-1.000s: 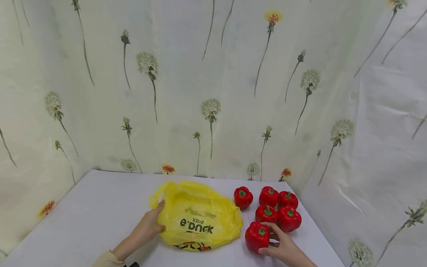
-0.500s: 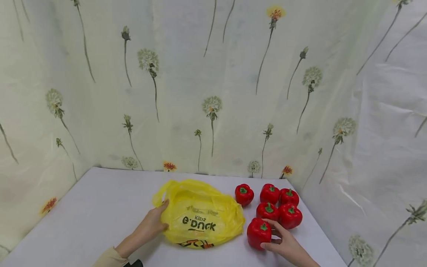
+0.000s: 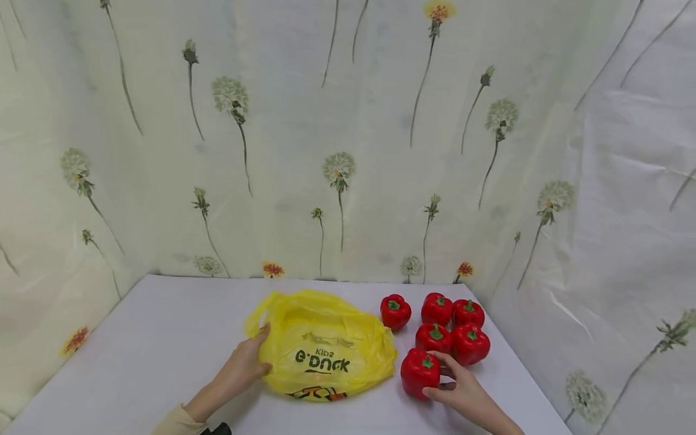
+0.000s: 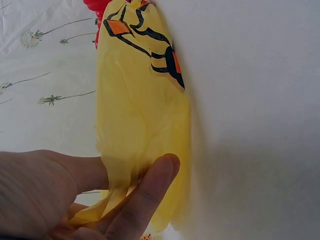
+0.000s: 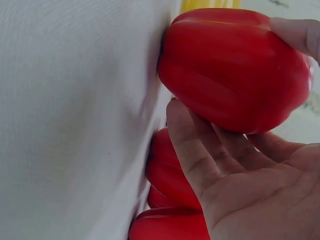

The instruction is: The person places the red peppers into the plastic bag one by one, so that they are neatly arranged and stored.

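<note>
A yellow plastic bag [image 3: 348, 338] printed with dark lettering lies at mid-table, its mouth spread wide. My left hand [image 3: 244, 362] grips the bag's left edge; in the left wrist view, gathered plastic [image 4: 117, 200] runs between the thumb and fingers. To the right of the bag, my right hand [image 3: 461, 391] holds a red bell pepper [image 3: 417, 376] with a green stem. Its thumb lies on one side of that pepper [image 5: 235, 70] and the fingers on the other. The pepper is at or very near the tabletop.
Behind the held pepper, several more red bell peppers [image 3: 470, 344] stand close together at the table's right side. One pepper [image 3: 395, 312] sits apart, beside the bag's far right corner. White tabletop [image 3: 141, 344] stretches to the left. A dandelion-print sheet [image 3: 293, 151] hangs behind the table.
The head view has shifted slightly. Both hands keep their holds, and the bag and the held pepper stay in nearly the same places.
</note>
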A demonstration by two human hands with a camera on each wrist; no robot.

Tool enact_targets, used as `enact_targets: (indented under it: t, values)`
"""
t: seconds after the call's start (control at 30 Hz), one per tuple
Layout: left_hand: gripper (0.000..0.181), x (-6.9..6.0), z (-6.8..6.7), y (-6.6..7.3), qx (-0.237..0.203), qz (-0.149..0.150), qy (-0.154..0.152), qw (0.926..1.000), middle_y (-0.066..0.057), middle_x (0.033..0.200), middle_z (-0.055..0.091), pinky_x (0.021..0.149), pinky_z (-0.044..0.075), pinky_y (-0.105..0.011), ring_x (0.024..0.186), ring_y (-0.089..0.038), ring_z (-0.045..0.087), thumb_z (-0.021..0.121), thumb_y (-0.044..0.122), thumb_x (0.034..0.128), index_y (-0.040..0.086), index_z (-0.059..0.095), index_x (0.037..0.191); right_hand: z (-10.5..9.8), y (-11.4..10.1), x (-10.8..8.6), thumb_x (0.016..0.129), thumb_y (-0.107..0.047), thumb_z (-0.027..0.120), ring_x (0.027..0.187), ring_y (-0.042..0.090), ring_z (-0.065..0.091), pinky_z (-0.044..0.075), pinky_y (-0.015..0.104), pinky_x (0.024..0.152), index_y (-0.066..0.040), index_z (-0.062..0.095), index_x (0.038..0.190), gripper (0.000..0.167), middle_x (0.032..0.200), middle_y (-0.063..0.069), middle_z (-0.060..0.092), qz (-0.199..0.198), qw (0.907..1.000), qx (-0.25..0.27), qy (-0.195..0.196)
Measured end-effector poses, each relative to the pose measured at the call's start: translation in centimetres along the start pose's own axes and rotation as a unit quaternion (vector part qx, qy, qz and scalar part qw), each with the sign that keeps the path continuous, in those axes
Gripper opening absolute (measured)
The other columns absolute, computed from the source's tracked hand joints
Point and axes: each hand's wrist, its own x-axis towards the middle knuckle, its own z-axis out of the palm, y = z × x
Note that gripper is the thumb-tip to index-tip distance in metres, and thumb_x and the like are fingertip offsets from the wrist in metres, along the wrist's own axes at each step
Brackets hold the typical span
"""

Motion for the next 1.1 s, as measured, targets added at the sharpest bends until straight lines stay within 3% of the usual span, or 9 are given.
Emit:
enact_targets:
  t: [0.1,0.27,0.4,0.53,0.87,1.1]
  values:
    - [0.084,-0.16,-0.19,0.04,0.005,0.002,-0.002,1.0000,-0.032,0.138,0.047,0.069,0.052,-0.033,0.098,-0.028,0.061,0.079,-0.005,0.0661,-0.013,0.038,0.140,0.11,-0.06,-0.04,0.051,-0.048,0.089,0.106,0.026,0.059,0.059,0.043,0.077,-0.008,0.043,0.138,0.106,0.126,0.014,0.058,0.005,1.0000,0.002,0.004]
    - [0.084,-0.43,-0.24,0.21,0.006,0.002,-0.003,1.0000,-0.033,0.138,0.046,0.086,0.053,-0.044,0.119,-0.039,0.055,0.079,-0.004,0.0668,-0.014,0.038,0.139,0.20,0.01,-0.18,0.054,-0.043,0.090,0.108,0.028,0.059,0.059,0.044,0.078,-0.007,0.044,0.138,0.102,0.125,0.014,0.058,0.013,0.9999,0.006,0.008]
    - [0.084,-0.39,-0.19,0.27,-0.001,-0.005,-0.010,0.9999,-0.033,0.139,0.045,0.074,0.052,-0.034,0.107,-0.030,0.059,0.078,-0.005,0.0679,-0.014,0.036,0.140,0.29,0.18,-0.13,0.062,-0.037,0.088,0.110,0.029,0.058,0.059,0.044,0.079,-0.006,0.044,0.139,0.094,0.127,0.015,0.058,0.011,0.9999,0.008,0.008]
    - [0.085,-0.23,-0.15,0.30,-0.009,-0.009,-0.021,0.9997,-0.033,0.141,0.043,0.064,0.046,-0.026,0.095,-0.025,0.057,0.078,-0.006,0.0692,-0.013,0.034,0.142,0.28,0.23,0.02,0.061,-0.040,0.088,0.112,0.029,0.057,0.059,0.044,0.080,-0.007,0.044,0.139,0.095,0.127,0.013,0.058,0.010,0.9998,0.006,0.013]
    - [0.085,-0.26,0.05,0.34,-0.001,-0.007,-0.020,0.9998,-0.032,0.140,0.044,0.073,0.049,-0.032,0.111,-0.030,0.058,0.078,-0.005,0.0689,-0.014,0.035,0.141,0.51,-0.03,-0.04,0.050,-0.047,0.089,0.111,0.031,0.058,0.058,0.045,0.080,-0.009,0.047,0.136,0.103,0.127,0.014,0.058,0.005,0.9995,-0.010,0.029]
    - [0.085,-0.18,0.24,0.23,-0.001,0.002,-0.015,0.9999,-0.033,0.140,0.044,0.075,0.051,-0.034,0.116,-0.034,0.057,0.079,-0.006,0.0681,-0.015,0.035,0.141,0.52,-0.18,-0.29,0.056,-0.035,0.091,0.113,0.031,0.057,0.058,0.044,0.081,-0.010,0.047,0.136,0.095,0.129,0.013,0.057,0.001,0.9993,-0.006,0.038]
